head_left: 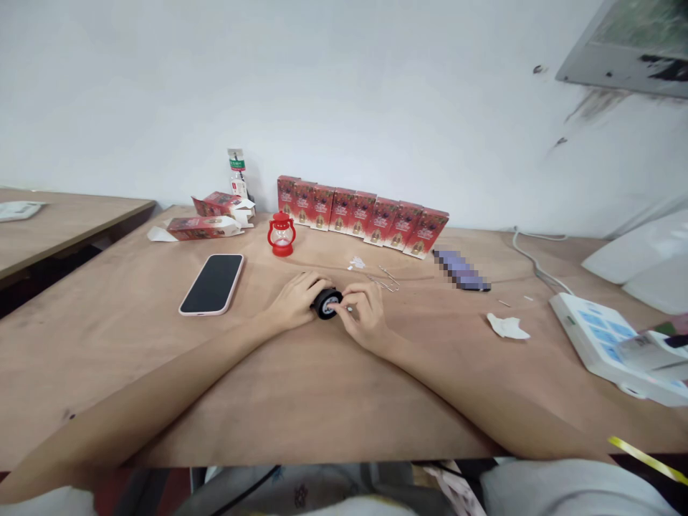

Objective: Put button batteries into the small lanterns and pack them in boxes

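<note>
My left hand is closed around a small black round object, holding it tilted just above or on the table. Its round end, with a grey recessed centre, faces me and to the right. The rest of it is hidden in the palm. My right hand is pinched, with thumb and fingertips at that grey centre; anything tiny between them is too small to make out. Beyond my hands stands a red toy lantern with a clear middle. Small white bits and thin metal tweezer-like tools lie behind my right hand.
Several red printed boxes stand in a row by the wall. Opened red boxes lie at left, near a phone. To the right are a blurred purple item, a torn white scrap and a white power strip.
</note>
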Available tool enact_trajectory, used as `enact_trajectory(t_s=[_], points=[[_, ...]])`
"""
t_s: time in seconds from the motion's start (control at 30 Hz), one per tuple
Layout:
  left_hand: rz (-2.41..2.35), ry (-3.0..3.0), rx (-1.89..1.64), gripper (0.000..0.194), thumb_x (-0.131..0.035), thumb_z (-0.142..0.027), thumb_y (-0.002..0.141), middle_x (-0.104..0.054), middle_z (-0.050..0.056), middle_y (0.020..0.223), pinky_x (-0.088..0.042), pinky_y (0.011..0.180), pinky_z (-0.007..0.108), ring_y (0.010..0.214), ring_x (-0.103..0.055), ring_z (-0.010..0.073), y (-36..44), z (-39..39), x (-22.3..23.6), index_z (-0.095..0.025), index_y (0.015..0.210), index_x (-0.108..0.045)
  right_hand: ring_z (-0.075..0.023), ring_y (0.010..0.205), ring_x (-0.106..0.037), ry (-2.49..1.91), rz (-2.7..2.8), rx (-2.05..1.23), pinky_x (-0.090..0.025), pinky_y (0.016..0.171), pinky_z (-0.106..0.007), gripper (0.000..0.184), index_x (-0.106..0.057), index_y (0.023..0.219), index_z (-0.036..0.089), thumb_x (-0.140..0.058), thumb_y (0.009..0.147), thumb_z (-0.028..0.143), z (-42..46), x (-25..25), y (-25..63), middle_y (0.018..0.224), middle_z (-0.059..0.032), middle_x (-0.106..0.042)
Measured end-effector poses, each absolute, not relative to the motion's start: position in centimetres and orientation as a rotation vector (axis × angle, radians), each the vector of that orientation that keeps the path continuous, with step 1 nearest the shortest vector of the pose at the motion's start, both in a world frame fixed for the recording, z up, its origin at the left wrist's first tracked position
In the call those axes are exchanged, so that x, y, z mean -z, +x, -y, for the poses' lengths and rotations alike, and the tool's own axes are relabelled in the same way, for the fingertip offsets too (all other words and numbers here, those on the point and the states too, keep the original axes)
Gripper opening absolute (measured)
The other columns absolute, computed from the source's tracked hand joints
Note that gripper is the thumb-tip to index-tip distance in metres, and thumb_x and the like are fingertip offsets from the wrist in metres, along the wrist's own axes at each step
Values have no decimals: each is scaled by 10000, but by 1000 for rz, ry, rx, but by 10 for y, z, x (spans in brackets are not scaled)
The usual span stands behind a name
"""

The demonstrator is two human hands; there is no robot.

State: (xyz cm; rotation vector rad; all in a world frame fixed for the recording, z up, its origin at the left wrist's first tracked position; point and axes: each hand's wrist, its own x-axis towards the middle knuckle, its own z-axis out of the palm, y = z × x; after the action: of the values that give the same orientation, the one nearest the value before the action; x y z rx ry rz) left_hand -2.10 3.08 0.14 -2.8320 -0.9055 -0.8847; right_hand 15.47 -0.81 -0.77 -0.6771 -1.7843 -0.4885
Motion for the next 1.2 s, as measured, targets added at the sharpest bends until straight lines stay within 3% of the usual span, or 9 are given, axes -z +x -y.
enact_trajectory(t_s=[0.33, 0.53, 0.67, 0.77, 0.87, 1.03, 1.2], points=[[948, -2882, 1033, 353, -541, -128, 699, -607, 80, 1038, -472, 832, 327, 970, -584, 216, -23, -30, -5, -176, 1047, -505, -199, 833, -560, -816, 1725, 298, -399, 749, -351, 13, -483, 860, 204, -484, 871, 199, -2, 12, 162, 882, -71, -611], [1069, -2839, 1224, 388, -573, -104, 668, -611, 63, 1044, -487, 841, 336, 974, -593, 216, -24, -30, -6, -188, 1042, -509, -285, 972, -518, -1305, 1966, 363, -354, 812, -419, 225, -561, 967, 155, -386, 835, 102, -45, 17, 191, 931, -126, -665], [1089, -2783, 1353, 362, -592, -126, 692, -612, 54, 1024, -485, 842, 333, 971, -591, 211, -23, -32, -4, -185, 1041, -517, -315, 1166, -445, -1536, 2064, 344, -329, 910, -461, 338, -508, 1158, 97, -398, 841, 141, -63, 19, 206, 1134, -186, -615], [1093, -2784, 1367, 360, -596, -130, 694, -612, 47, 1011, -486, 833, 328, 964, -592, 208, -22, -33, -3, -189, 1041, -520, -330, 1254, -382, -1632, 2146, 283, -285, 971, -513, 395, -454, 1248, 109, -397, 864, 183, -66, 22, 209, 1275, -174, -540], [1102, -2798, 1338, 369, -599, -131, 687, -611, 51, 1015, -485, 841, 336, 969, -592, 214, -22, -33, -3, -187, 1043, -519, -343, 1209, -422, -1645, 2166, 252, -305, 946, -532, 360, -486, 1219, 142, -406, 871, 191, -67, 24, 209, 1261, -152, -556], [1090, -2819, 1320, 374, -598, -146, 695, -608, 55, 1042, -484, 849, 340, 983, -591, 217, -23, -33, -2, -192, 1056, -513, -290, 1013, -534, -1455, 2128, 294, -398, 836, -418, 286, -549, 1095, 147, -469, 821, 131, -65, 23, 209, 1081, -134, -642], [1099, -2828, 1320, 373, -598, -152, 698, -609, 54, 1052, -484, 858, 345, 992, -591, 219, -24, -32, -4, -197, 1058, -512, -286, 948, -559, -1477, 2080, 278, -416, 792, -387, 246, -571, 1055, 137, -537, 812, 149, -65, 23, 210, 990, -124, -672]])
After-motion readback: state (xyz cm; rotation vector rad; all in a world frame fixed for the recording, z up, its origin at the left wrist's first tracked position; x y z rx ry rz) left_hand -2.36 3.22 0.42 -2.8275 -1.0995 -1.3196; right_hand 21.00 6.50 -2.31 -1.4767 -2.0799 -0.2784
